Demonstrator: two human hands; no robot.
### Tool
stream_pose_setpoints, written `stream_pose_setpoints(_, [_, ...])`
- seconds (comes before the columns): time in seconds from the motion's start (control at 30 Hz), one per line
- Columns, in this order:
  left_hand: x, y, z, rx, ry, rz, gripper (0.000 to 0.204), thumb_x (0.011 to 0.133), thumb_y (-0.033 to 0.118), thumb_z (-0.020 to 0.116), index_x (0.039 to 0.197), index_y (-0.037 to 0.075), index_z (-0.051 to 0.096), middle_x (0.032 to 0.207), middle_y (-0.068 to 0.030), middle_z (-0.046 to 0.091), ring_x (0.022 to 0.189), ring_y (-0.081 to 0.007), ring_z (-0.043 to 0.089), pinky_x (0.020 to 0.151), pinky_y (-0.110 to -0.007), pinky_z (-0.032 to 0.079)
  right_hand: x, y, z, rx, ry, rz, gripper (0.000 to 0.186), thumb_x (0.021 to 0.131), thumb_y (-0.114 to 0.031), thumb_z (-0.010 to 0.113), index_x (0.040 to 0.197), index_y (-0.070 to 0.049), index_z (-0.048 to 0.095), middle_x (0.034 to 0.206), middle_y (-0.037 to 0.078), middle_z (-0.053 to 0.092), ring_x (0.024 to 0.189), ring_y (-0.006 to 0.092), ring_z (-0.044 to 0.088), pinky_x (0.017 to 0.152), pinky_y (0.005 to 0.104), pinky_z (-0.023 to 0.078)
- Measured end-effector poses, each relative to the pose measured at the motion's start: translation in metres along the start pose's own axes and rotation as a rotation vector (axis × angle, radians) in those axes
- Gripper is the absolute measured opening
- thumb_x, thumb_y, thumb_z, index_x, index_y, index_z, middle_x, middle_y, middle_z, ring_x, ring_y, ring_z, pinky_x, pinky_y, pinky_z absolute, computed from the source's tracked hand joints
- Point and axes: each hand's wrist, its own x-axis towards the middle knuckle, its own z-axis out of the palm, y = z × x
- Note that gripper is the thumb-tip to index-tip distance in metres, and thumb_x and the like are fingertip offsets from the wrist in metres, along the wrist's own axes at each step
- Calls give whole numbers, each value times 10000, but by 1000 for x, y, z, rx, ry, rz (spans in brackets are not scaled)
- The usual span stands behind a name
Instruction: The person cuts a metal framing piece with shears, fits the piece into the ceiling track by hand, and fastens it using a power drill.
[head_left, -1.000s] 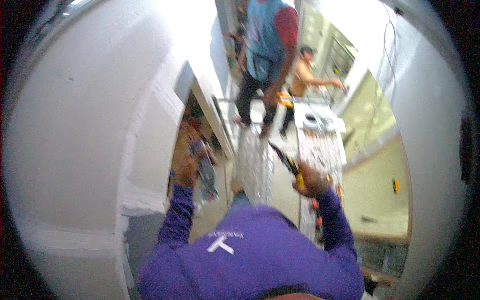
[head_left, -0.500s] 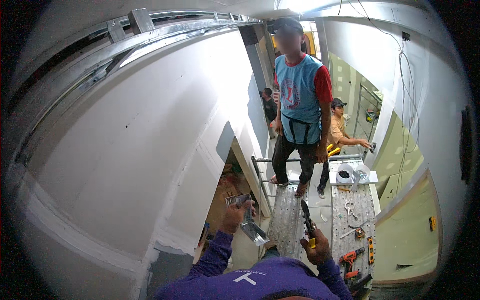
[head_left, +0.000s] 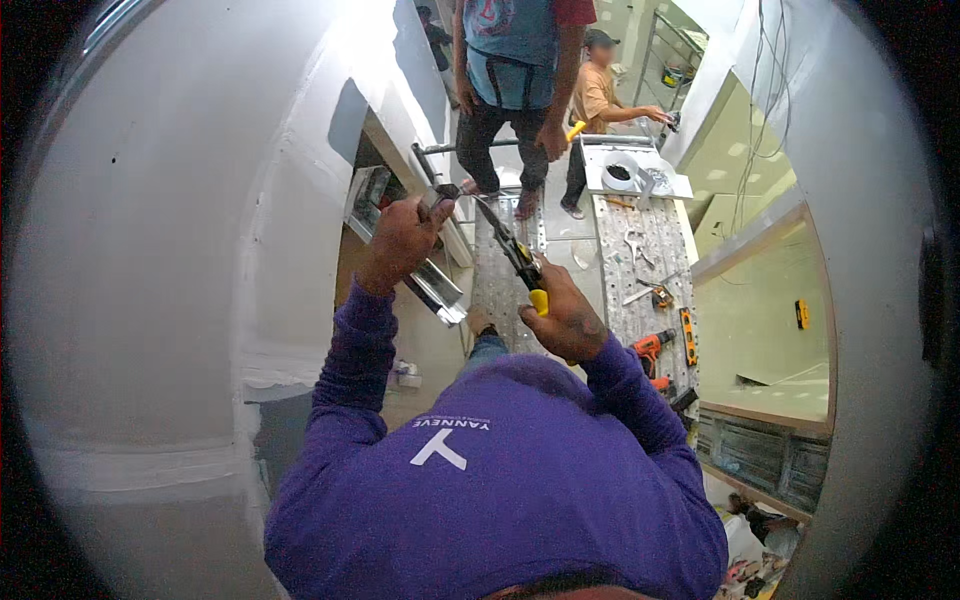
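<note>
My left hand (head_left: 398, 240), at the middle left, grips a shiny galvanised metal channel (head_left: 437, 292), partly hidden behind the hand and wrist, with its end up near my thumb. My right hand (head_left: 558, 313) is closed on tin snips (head_left: 515, 250) with yellow grips. The snips point up and left, their tips close to the metal end at my left fingertips; whether they touch it I cannot tell. My purple-sleeved forearms come up from the lower edge.
A co-worker (head_left: 505, 70) stands on the perforated scaffold planks (head_left: 495, 300); another person (head_left: 595, 90) reaches rightward behind. The right plank holds a drill (head_left: 652, 342), level (head_left: 688, 335), clamp (head_left: 636, 248) and white bucket (head_left: 620, 173). Walls (head_left: 160, 280) flank both sides; wires hang at right.
The view has tilted down since half a second ago. My hands have come closer together, and the snips now point toward the metal in my left hand.
</note>
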Motion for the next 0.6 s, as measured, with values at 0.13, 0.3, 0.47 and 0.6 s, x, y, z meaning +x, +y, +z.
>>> stream_pose_setpoints(0.13, [-10,23,4,91,61,114,417,943,391,587,859,-16,622,677,-188,611,611,-327,611,586,-426,465,-8,3,-4,23,-28,-88,553,768,-137,668,1249,41,459,1106,260,523,1058,415,528,948,440,429])
stream_pose_setpoints(0.3, [-18,15,11,99,9,88,306,933,286,606,937,-18,631,752,-171,644,683,-294,627,660,-410,483,-10,17,11,-12,-77,-34,672,784,-275,663,1310,51,402,1151,306,529,1078,455,534,941,503,443])
stream_pose_setpoints(0.47, [-25,-4,27,35,-33,59,280,919,240,591,1028,-14,633,839,-182,638,784,-322,632,733,-418,485,-25,8,2,6,-99,79,681,795,-287,657,1336,33,395,1182,315,524,1092,469,543,940,506,453])
stream_pose_setpoints(0.6, [-29,-108,51,33,-201,-113,320,911,251,573,1098,-8,593,887,-196,631,790,-321,616,739,-419,479,-25,60,37,27,-78,73,736,795,-345,653,1375,12,374,1206,286,531,1090,451,555,941,515,444])
